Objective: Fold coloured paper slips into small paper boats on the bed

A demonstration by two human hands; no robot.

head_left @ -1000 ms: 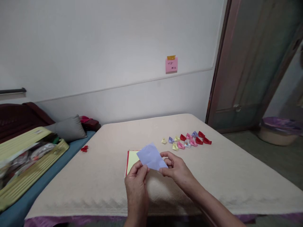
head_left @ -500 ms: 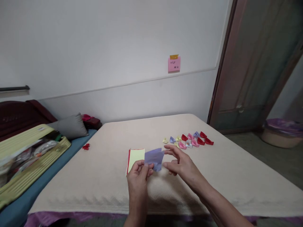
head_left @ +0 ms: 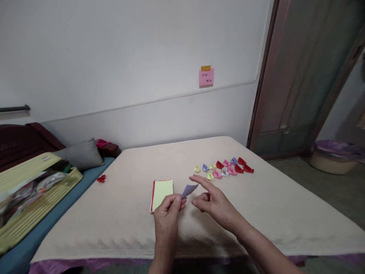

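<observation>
My left hand (head_left: 168,213) pinches a folded lavender paper (head_left: 188,189) above the near part of the cream table (head_left: 279,213). Beside the paper's right side my right hand (head_left: 212,199) hovers with fingers spread and nothing in them, its index finger reaching past the paper's tip. Just left of the hands a small stack of paper sheets (head_left: 162,194), yellow on top and red beneath, lies flat on the table. Farther back and to the right sits a cluster of several small folded paper pieces (head_left: 225,169) in yellow, lavender, pink and red.
A blue mattress (head_left: 23,247) at the left bears a yellow-green bag (head_left: 31,201), a grey pillow (head_left: 82,154) and a small red paper piece (head_left: 101,178). A pink note (head_left: 206,76) is taped to the white wall. A door (head_left: 302,76) and a basin (head_left: 333,158) are at the right.
The lavender paper has gone from a wide open sheet held by both hands to a narrow folded shape held by my left hand alone. My right hand has let go and opened.
</observation>
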